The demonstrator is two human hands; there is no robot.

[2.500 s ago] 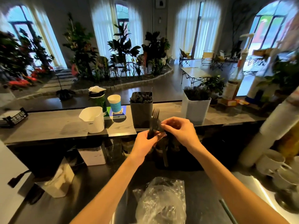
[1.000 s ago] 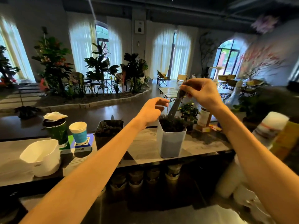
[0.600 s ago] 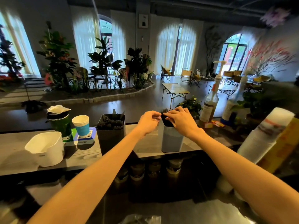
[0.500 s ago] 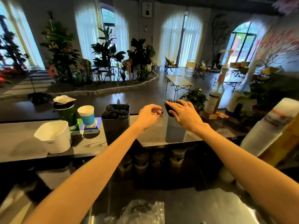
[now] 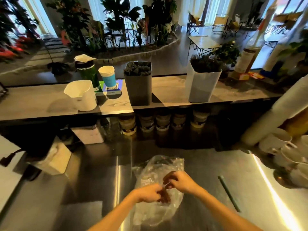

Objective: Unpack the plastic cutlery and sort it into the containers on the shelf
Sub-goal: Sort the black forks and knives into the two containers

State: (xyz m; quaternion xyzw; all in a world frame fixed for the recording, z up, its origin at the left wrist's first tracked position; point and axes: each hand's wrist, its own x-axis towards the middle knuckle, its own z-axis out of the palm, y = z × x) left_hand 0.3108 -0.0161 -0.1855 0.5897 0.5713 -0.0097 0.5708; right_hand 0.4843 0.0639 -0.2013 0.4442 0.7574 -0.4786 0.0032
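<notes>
Left hand: pinching the clear plastic bag at 6 o'clock on the steel counter.
Right hand: fingers curling into the bag's mouth, contents blurred.
Advice: be holding the bag steady while drawing cutlery out.
Dark container, 12 o'clock; white container, 1 o'clock.

past my counter: tall arched windows with white curtains, bright daylight. big leafy plants in a stone-edged bed, dark glossy floor. folding chairs and a slatted table at back right.
</notes>
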